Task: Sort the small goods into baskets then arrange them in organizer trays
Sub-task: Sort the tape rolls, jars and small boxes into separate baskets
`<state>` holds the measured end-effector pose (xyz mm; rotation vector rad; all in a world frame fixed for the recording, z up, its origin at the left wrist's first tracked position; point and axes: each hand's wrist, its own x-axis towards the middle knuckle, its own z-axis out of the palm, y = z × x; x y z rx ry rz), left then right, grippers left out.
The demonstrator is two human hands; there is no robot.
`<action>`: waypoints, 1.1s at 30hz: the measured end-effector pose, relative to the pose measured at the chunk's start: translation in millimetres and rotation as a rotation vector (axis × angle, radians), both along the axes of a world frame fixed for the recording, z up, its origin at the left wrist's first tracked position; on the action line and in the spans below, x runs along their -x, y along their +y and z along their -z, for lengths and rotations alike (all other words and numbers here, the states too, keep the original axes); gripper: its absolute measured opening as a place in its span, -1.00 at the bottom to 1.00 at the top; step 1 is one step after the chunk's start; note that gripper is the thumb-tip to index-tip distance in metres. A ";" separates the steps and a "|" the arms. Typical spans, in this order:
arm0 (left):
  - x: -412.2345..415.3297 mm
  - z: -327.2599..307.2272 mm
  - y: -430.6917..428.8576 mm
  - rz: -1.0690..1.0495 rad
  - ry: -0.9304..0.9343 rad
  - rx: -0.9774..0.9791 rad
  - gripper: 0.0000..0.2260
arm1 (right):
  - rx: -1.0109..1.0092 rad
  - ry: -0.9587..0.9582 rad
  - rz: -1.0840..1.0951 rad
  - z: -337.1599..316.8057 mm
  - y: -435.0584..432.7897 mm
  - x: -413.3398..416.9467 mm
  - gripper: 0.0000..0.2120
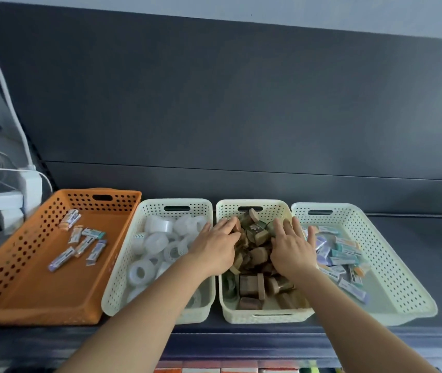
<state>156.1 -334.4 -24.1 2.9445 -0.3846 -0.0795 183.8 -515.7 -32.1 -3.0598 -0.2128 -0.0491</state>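
Four baskets stand side by side on the dark tabletop (416, 335), each keeping one kind of good apart. The orange basket (26, 297) at far left holds only a few small packaged erasers (85, 243). Next, a cream basket (123, 278) carries clear tape rolls (158, 240). The far-right cream basket (392, 265) holds more packaged erasers (341, 254).

Both hands work in the third basket (265, 316), heaped with brown tape dispensers (255, 254). The left hand (216, 247) and right hand (293, 249) lie palm down on the heap, fingers spread and slightly curled, clamped on nothing that shows. They probably press in from either side to gather or level the pile for moving on to trays.
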 end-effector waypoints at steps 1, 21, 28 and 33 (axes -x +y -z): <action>0.8 -1.3 -0.2 -0.005 -0.002 0.018 -0.59 | -0.007 -0.015 -0.005 -0.5 0.8 -0.5 -0.45; 57.3 -40.5 171.1 -0.410 -0.275 0.004 -0.73 | -0.351 -0.150 -0.566 -36.8 184.6 13.6 -0.73; 73.1 -10.2 264.5 -0.581 0.014 -0.056 -0.77 | -0.147 -0.032 -0.796 -31.9 288.3 20.9 -0.73; 71.1 22.0 299.5 -0.642 0.179 0.036 -0.70 | 0.117 0.139 -0.831 -11.5 341.2 19.3 -0.67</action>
